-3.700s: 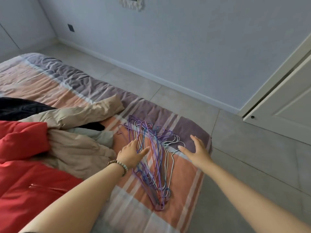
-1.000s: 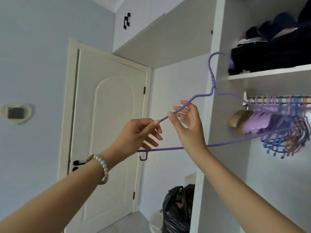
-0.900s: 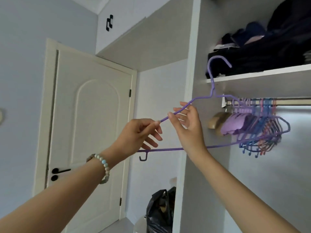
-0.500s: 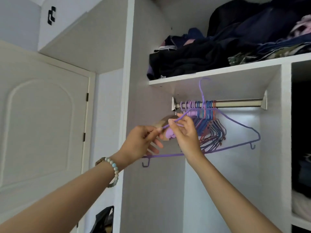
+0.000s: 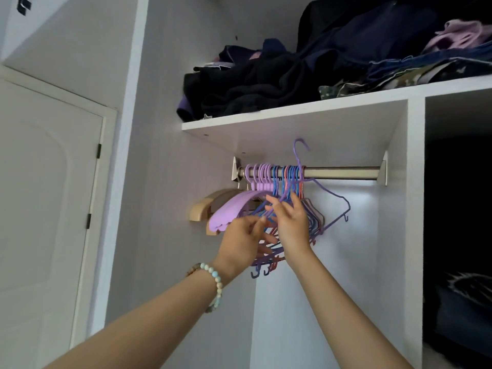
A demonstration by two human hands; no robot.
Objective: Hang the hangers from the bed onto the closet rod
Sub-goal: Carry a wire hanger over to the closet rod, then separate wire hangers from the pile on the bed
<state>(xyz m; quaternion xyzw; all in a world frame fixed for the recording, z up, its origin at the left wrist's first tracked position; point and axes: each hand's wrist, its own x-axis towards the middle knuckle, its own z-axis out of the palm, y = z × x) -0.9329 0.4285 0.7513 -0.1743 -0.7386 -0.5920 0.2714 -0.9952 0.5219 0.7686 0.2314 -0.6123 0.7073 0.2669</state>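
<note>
Purple hanger [image 5: 297, 157]: it is being held up in the middle of the frame. Its hook is poking up above the closet rod [image 5: 340, 173]. I cannot tell if the hook is going over the rod.
Left hand [image 5: 245, 241]: it is pinching the hanger's wire with thumb and finger.
Right hand [image 5: 291, 225]: it is pinching the same wire, just beside the left hand.
Other hangers [image 5: 277, 178]: they are hanging bunched at the left end of the rod.
Shelf [image 5: 292, 113]: it is sitting above the rod, holding dark clothes [image 5: 266, 83].
Door [image 5: 48, 195]: it is showing at the left of the frame.
Bracelet [image 5: 213, 275]: it is sitting on the left wrist.
</note>
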